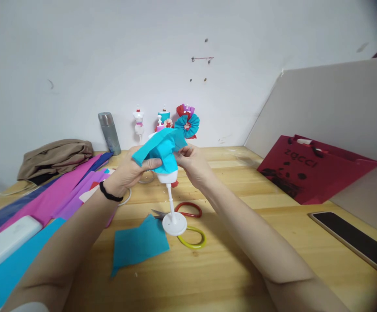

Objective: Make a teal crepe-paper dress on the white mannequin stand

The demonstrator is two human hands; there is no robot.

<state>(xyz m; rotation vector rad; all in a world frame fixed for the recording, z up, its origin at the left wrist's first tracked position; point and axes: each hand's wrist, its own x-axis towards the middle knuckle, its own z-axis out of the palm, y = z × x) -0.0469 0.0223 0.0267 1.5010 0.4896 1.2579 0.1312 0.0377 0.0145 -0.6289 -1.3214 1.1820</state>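
Turquoise cloth-like sheet [164,149] drapes over the white miniature dress form [168,177], right in front of me. My left hand [131,169] grips the sheet at its left side, thumb pressed on top; a black wristband [110,193] circles that wrist. My right hand [193,162] has its fingers bent in at the sheet's right edge, but I cannot tell whether they are closed on it. The form leans slightly, and its round base overlaps the scissors [190,210], which have one red and one yellow handle; I can't make out whether the base touches them. Beside them, a turquoise offcut [139,242] lies on the counter [227,268]. Off to my right I see a red paper bag [315,169] and a smartphone [357,242]; at the back left, a grey tumbler [109,133] stands near bunched brown fabric [56,158]. A turquoise pleated rosette [187,125] shows behind the sheet.
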